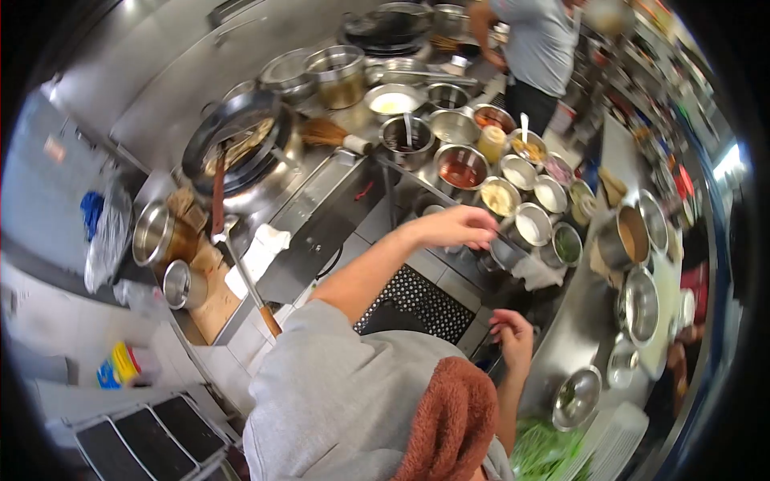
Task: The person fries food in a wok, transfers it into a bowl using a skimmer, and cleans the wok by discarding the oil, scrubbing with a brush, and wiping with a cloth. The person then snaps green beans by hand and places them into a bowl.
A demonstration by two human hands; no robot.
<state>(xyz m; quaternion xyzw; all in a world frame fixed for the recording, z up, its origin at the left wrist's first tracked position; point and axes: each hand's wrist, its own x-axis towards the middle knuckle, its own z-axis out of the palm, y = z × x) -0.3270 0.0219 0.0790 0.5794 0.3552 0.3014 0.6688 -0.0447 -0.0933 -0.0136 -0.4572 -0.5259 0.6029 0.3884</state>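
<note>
My left hand [457,228] reaches out over the front edge of a row of metal containers, its fingers loosely bent and nothing visible in them. Nearest to it are a container of white powder [532,224], a pot of pale chopped food [499,197] and a pot of red sauce [461,167]. How far the hand is above them I cannot tell. Closer to my body, my right hand [513,333] hangs in the air beside the steel counter. Its fingers are curled a little, apart, with nothing seen between them.
At the left a wok [237,144] stands on the range, with a long-handled tool [249,276] jutting towards me. Metal bowls [577,397] and leafy greens [545,449] are at the right. A co-worker [537,48] stands at the back. A perforated black mat [425,301] covers the floor.
</note>
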